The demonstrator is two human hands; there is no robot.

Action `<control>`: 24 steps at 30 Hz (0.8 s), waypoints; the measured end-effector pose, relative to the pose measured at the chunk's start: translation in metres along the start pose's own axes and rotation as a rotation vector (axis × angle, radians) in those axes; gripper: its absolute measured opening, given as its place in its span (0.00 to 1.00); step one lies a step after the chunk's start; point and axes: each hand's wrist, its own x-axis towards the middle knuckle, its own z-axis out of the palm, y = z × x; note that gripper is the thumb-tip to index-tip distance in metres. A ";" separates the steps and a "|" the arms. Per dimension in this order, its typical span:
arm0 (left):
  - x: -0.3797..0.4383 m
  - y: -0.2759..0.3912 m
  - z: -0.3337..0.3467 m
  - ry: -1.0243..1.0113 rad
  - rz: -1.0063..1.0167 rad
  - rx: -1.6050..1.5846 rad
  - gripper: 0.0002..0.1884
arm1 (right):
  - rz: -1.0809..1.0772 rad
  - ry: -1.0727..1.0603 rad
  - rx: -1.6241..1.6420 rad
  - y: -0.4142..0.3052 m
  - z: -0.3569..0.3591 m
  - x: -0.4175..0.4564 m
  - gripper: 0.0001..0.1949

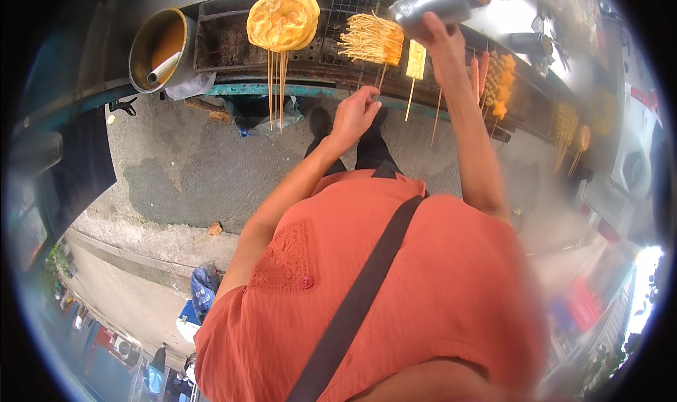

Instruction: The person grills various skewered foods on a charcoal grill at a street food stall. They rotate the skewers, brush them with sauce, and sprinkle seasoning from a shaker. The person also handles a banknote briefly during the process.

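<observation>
My left hand (355, 113) pinches the wooden stick of an enoki mushroom skewer (373, 39), whose fanned mushrooms lie over the wire grill rack (338, 26). In my right hand (447, 47) is a metal shaker can (433, 8), tilted on its side above and to the right of the mushrooms. A pale yellow skewer (416, 61) lies between the mushrooms and my right wrist. Several round flat yellow cakes on sticks (283, 21) are stacked left of the rack. Right of my right forearm lie pink sausage skewers (478, 74) and a skewer of orange star-shaped pieces (503, 87).
A deep metal pot (185, 34) of brown sauce with a pale cylindrical handle stands at the grill's left end. More metal cans (531, 44) stand beyond the grill. Further skewers (565, 129) lie at the far right. The grill's teal front edge (317, 91) runs before me.
</observation>
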 end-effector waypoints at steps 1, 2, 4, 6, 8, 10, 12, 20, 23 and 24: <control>-0.004 0.000 0.001 0.003 0.007 0.010 0.12 | 0.025 0.013 0.052 0.005 -0.002 -0.006 0.25; -0.010 0.000 0.002 -0.008 -0.006 -0.007 0.12 | 0.050 0.027 0.104 0.008 -0.004 -0.012 0.24; -0.010 -0.002 0.001 0.000 -0.021 -0.033 0.13 | 0.012 0.018 0.189 0.000 0.005 -0.020 0.24; 0.001 -0.002 0.000 0.007 -0.021 -0.030 0.12 | 0.059 0.024 0.100 0.003 0.003 -0.013 0.24; -0.005 0.001 0.001 -0.012 -0.043 -0.021 0.12 | 0.112 -0.009 0.238 0.014 -0.002 -0.014 0.23; -0.001 -0.001 0.000 0.021 0.003 -0.013 0.12 | 0.149 -0.042 0.054 0.020 0.007 -0.002 0.27; -0.004 0.004 -0.003 -0.010 -0.031 -0.025 0.12 | 0.120 -0.028 0.167 0.015 0.023 -0.007 0.30; -0.008 -0.004 0.006 0.043 0.021 0.002 0.13 | 0.225 -0.004 -0.128 0.015 0.000 0.000 0.32; -0.005 -0.013 0.006 -0.014 -0.140 -0.096 0.12 | 0.053 0.100 0.096 -0.020 -0.044 0.001 0.31; -0.003 -0.001 0.002 -0.024 -0.196 -0.224 0.12 | -0.011 0.119 0.061 -0.037 -0.071 0.007 0.31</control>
